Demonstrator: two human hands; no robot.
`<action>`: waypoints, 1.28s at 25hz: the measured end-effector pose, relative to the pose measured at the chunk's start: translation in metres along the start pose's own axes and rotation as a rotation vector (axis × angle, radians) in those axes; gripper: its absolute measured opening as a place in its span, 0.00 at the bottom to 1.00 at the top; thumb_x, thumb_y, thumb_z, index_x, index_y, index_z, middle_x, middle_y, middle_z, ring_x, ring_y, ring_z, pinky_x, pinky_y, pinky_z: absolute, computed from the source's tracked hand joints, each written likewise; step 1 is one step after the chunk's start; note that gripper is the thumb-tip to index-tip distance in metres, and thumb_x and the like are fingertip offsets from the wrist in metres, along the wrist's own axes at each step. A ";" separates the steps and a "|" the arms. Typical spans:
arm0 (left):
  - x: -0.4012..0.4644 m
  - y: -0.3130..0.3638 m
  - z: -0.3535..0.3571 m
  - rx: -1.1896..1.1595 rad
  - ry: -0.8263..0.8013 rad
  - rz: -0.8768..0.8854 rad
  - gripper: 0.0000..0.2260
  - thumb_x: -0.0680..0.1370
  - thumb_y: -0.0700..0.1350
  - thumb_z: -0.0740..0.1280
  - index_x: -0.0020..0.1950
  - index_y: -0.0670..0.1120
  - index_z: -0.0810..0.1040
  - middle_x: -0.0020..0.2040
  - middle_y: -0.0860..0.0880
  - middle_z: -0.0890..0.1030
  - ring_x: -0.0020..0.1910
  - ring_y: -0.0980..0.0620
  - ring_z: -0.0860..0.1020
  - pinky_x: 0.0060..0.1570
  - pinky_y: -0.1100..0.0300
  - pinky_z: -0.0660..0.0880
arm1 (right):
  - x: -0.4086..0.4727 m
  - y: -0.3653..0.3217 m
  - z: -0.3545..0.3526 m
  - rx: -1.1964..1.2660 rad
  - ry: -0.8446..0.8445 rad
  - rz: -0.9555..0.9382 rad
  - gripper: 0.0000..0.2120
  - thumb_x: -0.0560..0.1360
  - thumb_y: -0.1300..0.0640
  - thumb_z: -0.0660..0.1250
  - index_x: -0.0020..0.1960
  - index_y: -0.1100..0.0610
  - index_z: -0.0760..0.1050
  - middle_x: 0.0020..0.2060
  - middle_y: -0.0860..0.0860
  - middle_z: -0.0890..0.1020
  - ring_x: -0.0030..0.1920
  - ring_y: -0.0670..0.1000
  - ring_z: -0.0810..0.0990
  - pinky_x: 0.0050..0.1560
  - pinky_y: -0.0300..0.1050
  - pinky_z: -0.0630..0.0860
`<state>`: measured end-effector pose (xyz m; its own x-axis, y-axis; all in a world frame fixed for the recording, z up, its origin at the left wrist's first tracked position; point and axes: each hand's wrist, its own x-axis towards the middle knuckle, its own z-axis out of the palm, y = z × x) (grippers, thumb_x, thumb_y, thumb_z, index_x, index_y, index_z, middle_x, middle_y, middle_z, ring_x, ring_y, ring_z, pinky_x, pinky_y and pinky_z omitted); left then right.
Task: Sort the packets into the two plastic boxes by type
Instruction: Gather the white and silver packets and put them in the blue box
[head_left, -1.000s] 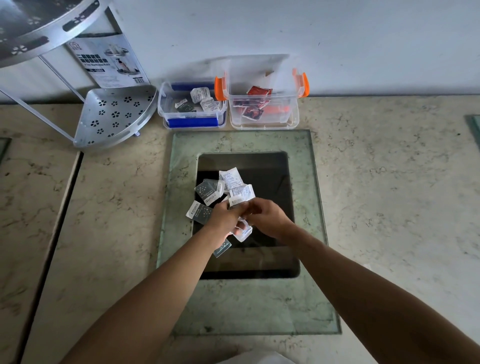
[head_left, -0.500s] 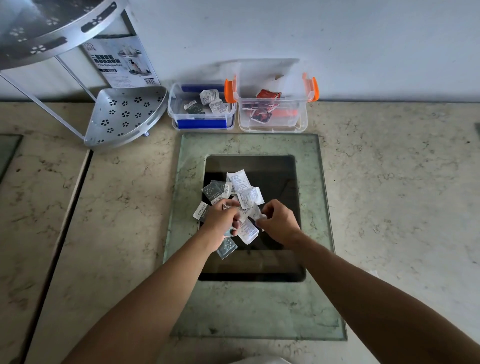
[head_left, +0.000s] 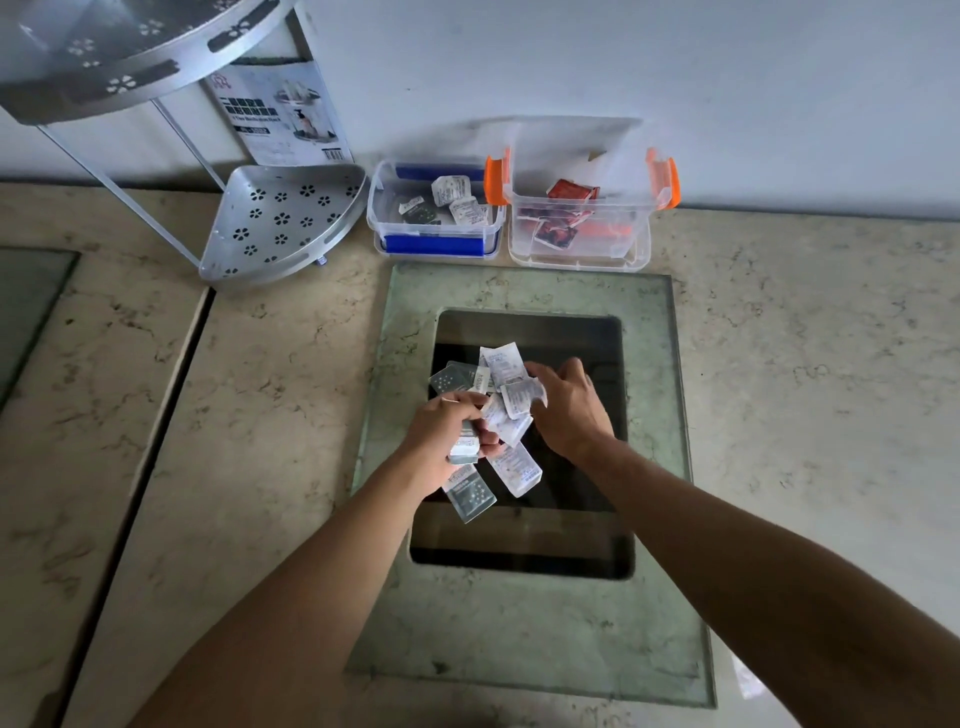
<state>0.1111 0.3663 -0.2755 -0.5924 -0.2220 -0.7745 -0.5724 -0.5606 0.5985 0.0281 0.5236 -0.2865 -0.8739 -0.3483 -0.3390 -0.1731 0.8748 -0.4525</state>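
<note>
Packets, white and grey, lie in a loose heap on the dark panel set into the glass slab before us; both our hands are down among them; our left hand is curled around a small stack of grey packets, fingers closed on it, with another grey packet lying just below the wrist; our right hand pinches a crumpled white packet at the heap's right edge, thumb and fingers narrow on it; against the wall stand the two boxes side by side, touching; the blue-latched box on the left holds white and grey packets; the orange-latched box on the right holds red ones; a metal corner shelf rests on the marble counter beside the blue-latched box.
</note>
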 end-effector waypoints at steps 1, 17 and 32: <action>0.001 0.001 -0.001 0.024 0.010 0.015 0.08 0.75 0.30 0.64 0.49 0.39 0.79 0.33 0.39 0.76 0.30 0.43 0.77 0.32 0.52 0.77 | 0.002 0.000 -0.001 -0.090 -0.015 -0.025 0.22 0.77 0.55 0.66 0.70 0.45 0.70 0.60 0.52 0.68 0.60 0.54 0.71 0.51 0.52 0.80; 0.019 0.012 -0.008 0.002 0.092 0.129 0.14 0.76 0.29 0.59 0.56 0.38 0.79 0.38 0.37 0.80 0.42 0.33 0.84 0.50 0.35 0.82 | 0.032 -0.033 0.012 0.220 0.050 0.271 0.23 0.74 0.47 0.71 0.63 0.59 0.71 0.60 0.57 0.72 0.56 0.55 0.77 0.59 0.51 0.77; 0.023 0.021 -0.044 -0.222 0.169 0.143 0.06 0.76 0.30 0.65 0.49 0.39 0.78 0.37 0.37 0.82 0.31 0.42 0.81 0.30 0.54 0.76 | 0.033 -0.074 0.030 0.224 -0.029 0.049 0.20 0.74 0.50 0.71 0.64 0.54 0.77 0.57 0.54 0.76 0.55 0.55 0.78 0.53 0.48 0.76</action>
<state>0.1103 0.3148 -0.2900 -0.5448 -0.4303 -0.7197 -0.3414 -0.6701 0.6591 0.0259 0.4376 -0.2892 -0.8649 -0.3192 -0.3873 -0.0225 0.7956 -0.6054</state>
